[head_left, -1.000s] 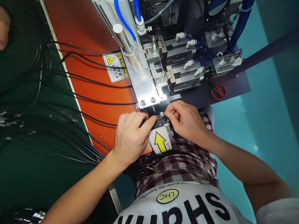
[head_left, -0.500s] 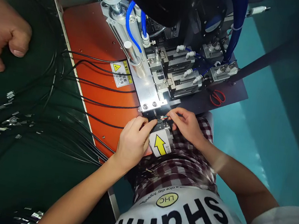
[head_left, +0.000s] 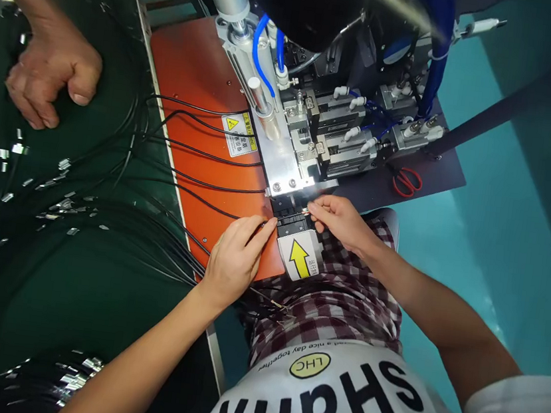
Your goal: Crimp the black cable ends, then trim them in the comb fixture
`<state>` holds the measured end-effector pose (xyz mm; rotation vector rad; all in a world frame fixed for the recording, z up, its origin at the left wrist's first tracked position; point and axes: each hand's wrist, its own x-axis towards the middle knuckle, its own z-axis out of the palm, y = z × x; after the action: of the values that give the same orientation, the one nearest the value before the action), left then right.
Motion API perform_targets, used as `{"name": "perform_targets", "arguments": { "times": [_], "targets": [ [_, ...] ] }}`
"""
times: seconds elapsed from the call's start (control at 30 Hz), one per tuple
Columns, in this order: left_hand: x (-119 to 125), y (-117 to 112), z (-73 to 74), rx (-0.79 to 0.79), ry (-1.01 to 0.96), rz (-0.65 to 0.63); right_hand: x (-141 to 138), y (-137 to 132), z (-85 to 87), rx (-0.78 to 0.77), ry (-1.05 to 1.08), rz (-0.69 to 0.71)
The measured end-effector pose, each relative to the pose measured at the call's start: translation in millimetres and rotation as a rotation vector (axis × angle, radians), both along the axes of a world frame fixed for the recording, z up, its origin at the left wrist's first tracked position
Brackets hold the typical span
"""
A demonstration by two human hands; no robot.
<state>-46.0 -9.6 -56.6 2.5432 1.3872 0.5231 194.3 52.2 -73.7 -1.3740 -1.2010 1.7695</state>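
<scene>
My left hand (head_left: 235, 257) rests on the orange plate (head_left: 196, 76), fingers curled, pinching a thin black cable (head_left: 206, 201) just left of a small black fixture (head_left: 292, 224). My right hand (head_left: 337, 219) is closed in a pinch on the cable's fine coloured wire ends at the fixture's top, under the lit metal head of the machine (head_left: 314, 137). A white label with a yellow arrow (head_left: 300, 258) sits just below the fixture, between my two hands.
Several black cables with metal plugs (head_left: 54, 206) fan out across the dark green belt to the left. Another person's fist (head_left: 50, 75) rests on that belt at upper left. Red scissors (head_left: 406, 180) lie on the dark plate right of the machine. Teal floor lies beyond.
The view has shifted, so everything sits further right and lower in frame. My left hand has slid left, off the fixture, along the cable. The other person's fist shows more fully.
</scene>
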Motion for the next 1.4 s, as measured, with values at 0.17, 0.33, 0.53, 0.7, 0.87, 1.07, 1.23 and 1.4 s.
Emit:
{"name": "perform_targets", "arguments": {
  "times": [0.17, 0.33, 0.53, 0.7, 0.87, 1.07, 1.23, 1.4],
  "targets": [
    [0.4, -5.1, 1.3, 0.010, -0.066, 0.066, 1.4, -0.1, -0.5, -0.025, 0.036, 0.007],
    [-2.3, -12.9, 2.0, 0.041, -0.090, 0.061, 16.5, -15.7, -10.1, -0.085, 0.064, -0.107],
    [3.1, -6.6, 2.3, 0.026, -0.060, 0.083, 41.7, -46.9, -23.6, -0.084, 0.002, -0.290],
    [-15.3, 15.2, 37.1, -0.093, -0.052, 0.099, 56.8, -57.8, -15.1, -0.057, 0.003, -0.304],
    [-43.5, -2.9, 73.2, -0.280, 0.140, -0.398, 76.4, -61.0, 2.0, -0.041, -0.061, -0.280],
    [-48.8, -5.3, 69.7, -0.238, 0.163, -0.362, 62.2, -64.8, 39.6, 0.117, -0.163, -0.195],
    [-2.1, 10.5, 89.7, -0.152, -0.097, -0.275, 38.6, -65.5, 61.8, 0.282, -0.219, -0.025],
    [46.2, 2.0, 83.7, -0.016, -0.045, -0.328, 29.6, -56.0, 60.3, 0.352, -0.099, 0.020]
  ]
}}
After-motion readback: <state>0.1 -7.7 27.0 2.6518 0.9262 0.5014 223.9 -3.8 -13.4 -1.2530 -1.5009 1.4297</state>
